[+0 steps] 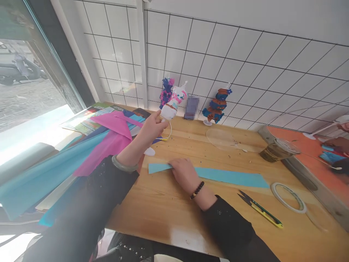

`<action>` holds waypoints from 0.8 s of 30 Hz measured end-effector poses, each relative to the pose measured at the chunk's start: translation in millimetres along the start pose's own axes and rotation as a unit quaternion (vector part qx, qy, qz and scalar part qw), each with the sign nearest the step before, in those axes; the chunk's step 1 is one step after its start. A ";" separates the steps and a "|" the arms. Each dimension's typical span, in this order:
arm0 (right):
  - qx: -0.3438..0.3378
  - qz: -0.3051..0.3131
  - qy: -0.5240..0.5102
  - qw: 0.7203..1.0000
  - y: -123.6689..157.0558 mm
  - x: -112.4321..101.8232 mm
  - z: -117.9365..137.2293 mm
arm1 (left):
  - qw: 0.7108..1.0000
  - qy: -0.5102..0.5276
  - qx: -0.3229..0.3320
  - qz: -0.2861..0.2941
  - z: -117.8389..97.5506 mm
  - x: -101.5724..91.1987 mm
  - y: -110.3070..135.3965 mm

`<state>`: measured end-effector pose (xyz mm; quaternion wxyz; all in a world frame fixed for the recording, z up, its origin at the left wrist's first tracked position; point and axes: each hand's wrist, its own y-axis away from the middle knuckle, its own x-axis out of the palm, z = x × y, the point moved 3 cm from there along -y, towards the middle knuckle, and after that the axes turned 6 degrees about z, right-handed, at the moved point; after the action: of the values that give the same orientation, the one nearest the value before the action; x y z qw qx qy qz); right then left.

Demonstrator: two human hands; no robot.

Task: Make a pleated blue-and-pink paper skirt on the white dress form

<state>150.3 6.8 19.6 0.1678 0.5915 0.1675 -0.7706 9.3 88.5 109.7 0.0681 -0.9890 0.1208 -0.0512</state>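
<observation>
**Left hand (152,128) on a white mannequin (169,111), right hand (185,174) on a blue strip (231,176)**

Head view: the small white mannequin leans near the centre of the frame, its body patched with pink and teal; the left hand is closed on it just below the body; the right hand lies on the strip at the middle of the table (152,214), fingers curled, though whether they pinch it or only press it I cannot tell; the strip runs rightward almost to a roll of tape (301,209), with yellow-handled scissors (265,214) just below it.

What could go wrong: the mannequin could tip or slip, since the grip sits low and the body leans; the strip could crease or skew if the right hand presses unevenly, its left end seeming slightly raised; a sleeve swept to the right could catch the scissors; a knock to the cup (274,151), at right, could spill its dark drink towards the strip.

Hard to make out: the left fingers cover whatever supports the mannequin, so I cannot tell whether the white disc (149,151) below is its base; the right hand hides part of the strip and its own fingertips; a grey-blue block (192,108) behind is pixelated; items at the right edge are cut off.
</observation>
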 end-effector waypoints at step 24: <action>0.102 -0.014 -0.367 0.925 14.2 -122.6 -57.2 | 0.971 0.217 -0.027 0.097 18.1 63.0 1.8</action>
<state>235.6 27.7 123.4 0.1453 0.2794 0.0227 -0.9489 71.9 73.5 96.9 0.0182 -0.9394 0.2290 -0.2544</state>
